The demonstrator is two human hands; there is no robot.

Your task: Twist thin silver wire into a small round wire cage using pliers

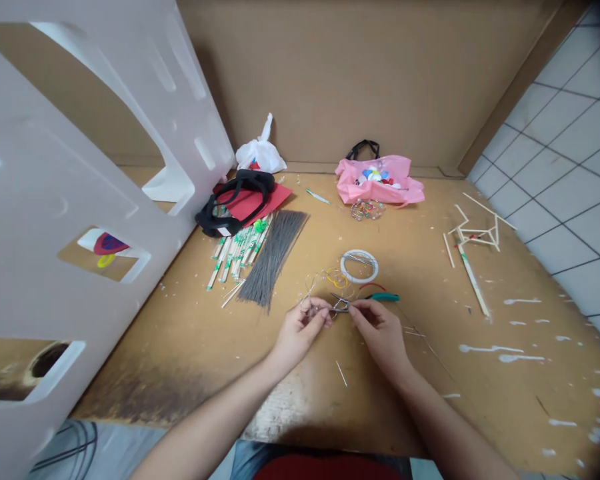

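A small piece of bent thin wire (340, 305) spans the gap between my hands, low over the table. My left hand (305, 323) pinches its left side, thumb against fingers, with fine loops of wire near the knuckles. On the other side, my right hand (380, 327) grips the wire between thumb and fingertips. A tool with a teal handle (386, 297) lies just behind my right hand; its front end is hard to make out. Beyond the hands sit a white ring (345, 269) with wires across it and a yellow wire coil (336, 277).
Left of centre lie a grey wire bundle (273, 263), wrapped chopsticks (227, 263) and a black strap (207, 220) on red paper (281, 198). A white bag (263, 157) and pink bag (349, 187) stand behind. Wooden sticks (474, 280) are right; a white plastic panel (185, 133) rises left.
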